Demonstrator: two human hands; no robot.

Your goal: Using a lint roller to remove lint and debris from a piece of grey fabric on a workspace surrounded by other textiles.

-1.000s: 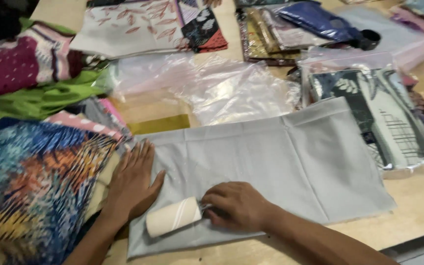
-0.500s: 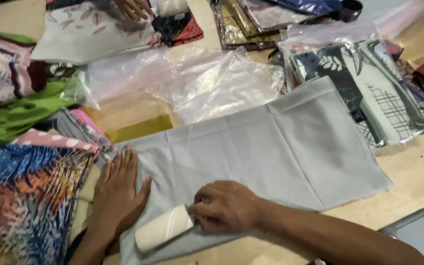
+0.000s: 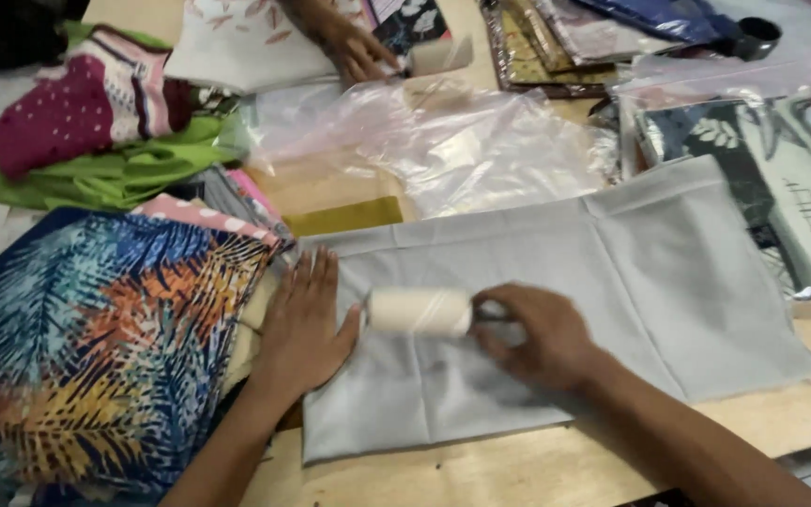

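My left hand (image 3: 304, 324) lies flat, fingers spread, pinning the grey cloth (image 3: 565, 310) on the table (image 3: 481, 474); right hand (image 3: 532, 333) fingers clamp the lint roller (image 3: 420, 311) on the cloth's left part. Mid-rolling, I judge; more passes need the cloth kept taut. The handle is hidden in my grip.

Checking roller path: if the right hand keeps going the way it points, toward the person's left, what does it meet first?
Likely the left hand: the right hand holds a lint roller whose tip nearly touches the left thumb, pressed flat on the grey cloth.
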